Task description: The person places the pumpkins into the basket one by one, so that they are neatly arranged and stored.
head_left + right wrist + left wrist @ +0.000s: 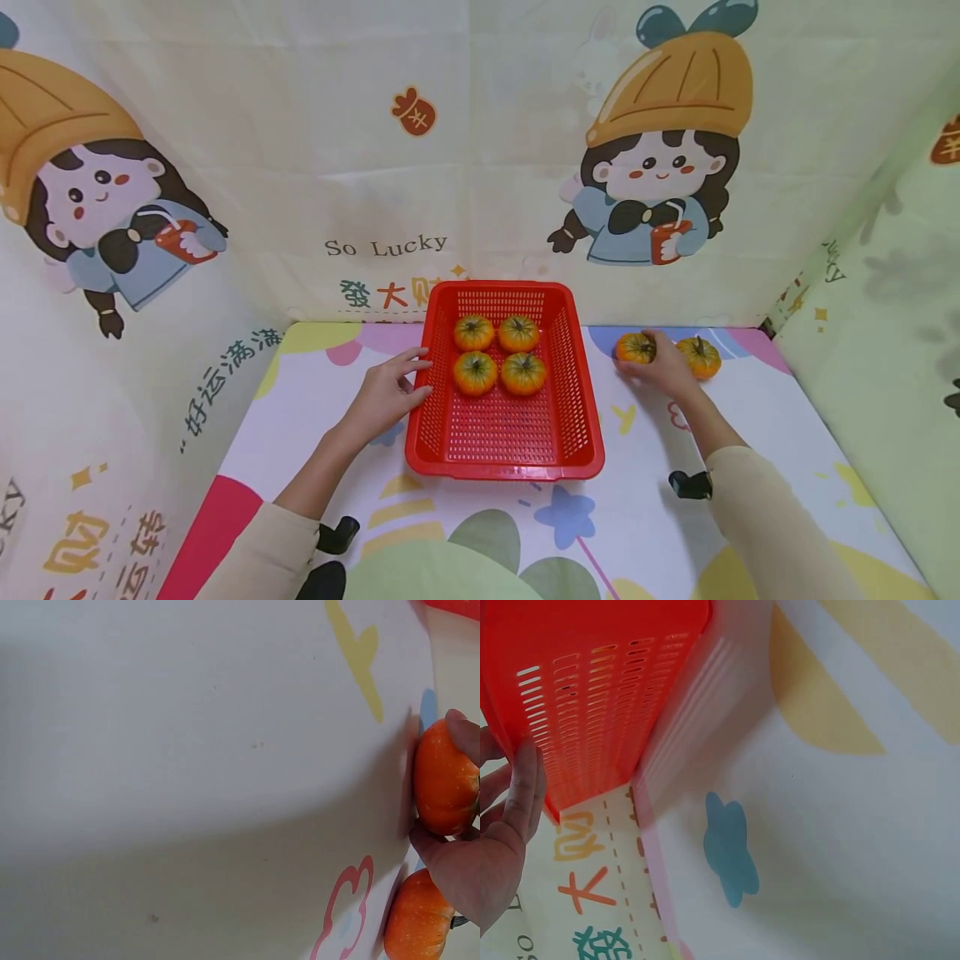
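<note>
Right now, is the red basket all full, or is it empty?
In between: the red basket is partly full. Four pumpkins sit toward its far end, while its near floor shows bare.

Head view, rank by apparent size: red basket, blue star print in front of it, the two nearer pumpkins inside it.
1. Red basket
2. Blue star print
3. Nearer-left pumpkin and nearer-right pumpkin: they look alike, so not ranked.

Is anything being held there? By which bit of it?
Yes: the right grip holds a pumpkin by its opposite sides. The left grip seems only to touch the basket's rim.
</note>
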A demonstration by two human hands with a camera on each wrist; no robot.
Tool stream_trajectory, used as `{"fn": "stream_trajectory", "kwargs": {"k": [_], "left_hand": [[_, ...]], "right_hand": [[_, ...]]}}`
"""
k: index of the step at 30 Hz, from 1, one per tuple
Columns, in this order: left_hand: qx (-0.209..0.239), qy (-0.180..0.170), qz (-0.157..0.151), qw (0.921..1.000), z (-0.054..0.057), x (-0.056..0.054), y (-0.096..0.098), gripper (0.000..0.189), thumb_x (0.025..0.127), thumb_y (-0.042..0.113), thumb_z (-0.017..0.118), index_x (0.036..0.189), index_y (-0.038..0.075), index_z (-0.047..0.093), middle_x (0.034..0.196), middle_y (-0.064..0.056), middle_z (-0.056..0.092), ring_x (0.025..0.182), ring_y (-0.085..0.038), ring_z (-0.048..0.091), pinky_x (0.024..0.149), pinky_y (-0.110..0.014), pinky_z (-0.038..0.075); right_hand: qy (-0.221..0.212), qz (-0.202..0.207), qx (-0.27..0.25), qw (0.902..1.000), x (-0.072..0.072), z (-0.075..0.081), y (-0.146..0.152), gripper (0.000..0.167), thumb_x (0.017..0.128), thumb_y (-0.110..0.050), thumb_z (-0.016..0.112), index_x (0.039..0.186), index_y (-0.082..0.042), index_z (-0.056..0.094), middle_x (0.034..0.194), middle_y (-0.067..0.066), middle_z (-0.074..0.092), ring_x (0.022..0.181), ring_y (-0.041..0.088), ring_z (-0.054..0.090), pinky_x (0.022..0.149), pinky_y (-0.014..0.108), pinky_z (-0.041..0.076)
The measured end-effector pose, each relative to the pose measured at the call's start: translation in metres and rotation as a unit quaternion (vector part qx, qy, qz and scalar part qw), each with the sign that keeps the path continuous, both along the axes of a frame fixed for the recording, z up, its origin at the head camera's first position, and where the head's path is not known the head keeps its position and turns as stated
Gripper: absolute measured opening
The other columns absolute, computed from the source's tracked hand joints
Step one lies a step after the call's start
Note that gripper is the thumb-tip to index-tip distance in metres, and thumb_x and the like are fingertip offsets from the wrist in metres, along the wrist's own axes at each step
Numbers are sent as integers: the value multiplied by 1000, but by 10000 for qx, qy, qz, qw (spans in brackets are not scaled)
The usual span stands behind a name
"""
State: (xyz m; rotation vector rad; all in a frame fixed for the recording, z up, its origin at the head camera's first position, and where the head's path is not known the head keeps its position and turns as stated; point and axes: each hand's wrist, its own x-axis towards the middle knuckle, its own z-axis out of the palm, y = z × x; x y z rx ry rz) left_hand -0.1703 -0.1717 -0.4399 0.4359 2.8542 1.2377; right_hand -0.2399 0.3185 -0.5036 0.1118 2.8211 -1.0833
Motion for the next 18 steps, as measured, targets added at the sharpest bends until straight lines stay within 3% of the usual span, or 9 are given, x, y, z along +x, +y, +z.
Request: {"fn": "stream_trajectory", "kwargs": {"k": [10, 18], "left_hand": [[33, 21, 19, 10000, -2, -1, 0, 45, 88, 13, 80, 131, 3, 70, 151, -11, 57, 76, -14, 62, 66, -22, 59], [43, -19, -7, 10000, -2, -1, -1, 45, 89, 12, 80, 132, 2, 69, 152, -11, 56, 77, -14, 63, 68, -23, 60]], "right_hand": [[117, 50, 55, 9999, 0, -3, 2, 92, 92, -33, 79, 158, 3, 26, 158, 34, 33, 140, 52, 35, 117, 69, 29], [118, 2, -41, 9999, 8, 2, 2, 93, 91, -32, 80, 160, 1, 25, 159, 34, 31, 141, 53, 33, 116, 71, 29]]}}
